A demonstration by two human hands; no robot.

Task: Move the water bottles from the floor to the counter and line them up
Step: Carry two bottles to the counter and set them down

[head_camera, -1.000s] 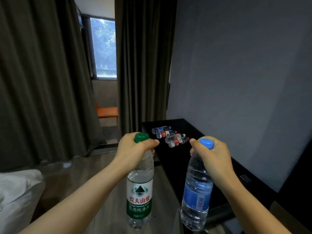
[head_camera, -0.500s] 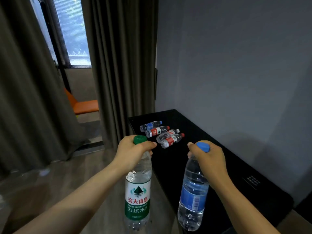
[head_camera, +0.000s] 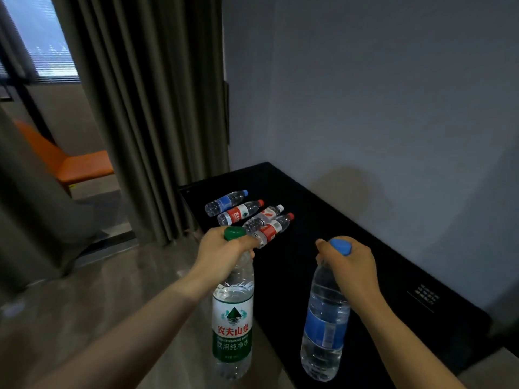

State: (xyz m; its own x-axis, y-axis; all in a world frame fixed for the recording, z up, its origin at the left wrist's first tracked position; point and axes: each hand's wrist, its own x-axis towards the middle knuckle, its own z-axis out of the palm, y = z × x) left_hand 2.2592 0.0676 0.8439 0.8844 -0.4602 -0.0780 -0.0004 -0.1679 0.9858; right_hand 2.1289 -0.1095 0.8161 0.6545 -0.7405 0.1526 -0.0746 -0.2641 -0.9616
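Left grip [head_camera: 222,254] curled round neck of green-capped bottle [head_camera: 233,327], lower centre, long axis vertical, cap up, right grip [head_camera: 348,265] wrapped round neck of blue-capped bottle [head_camera: 324,327], lower right over black worktop [head_camera: 379,262], four bottles [head_camera: 238,216] lying mid-frame, caps toward upper right.

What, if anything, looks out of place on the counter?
The four bottles on the black counter lie on their sides rather than upright. The white-capped bottle crowds against the nearest red-capped bottle, leaving the row unevenly spaced.
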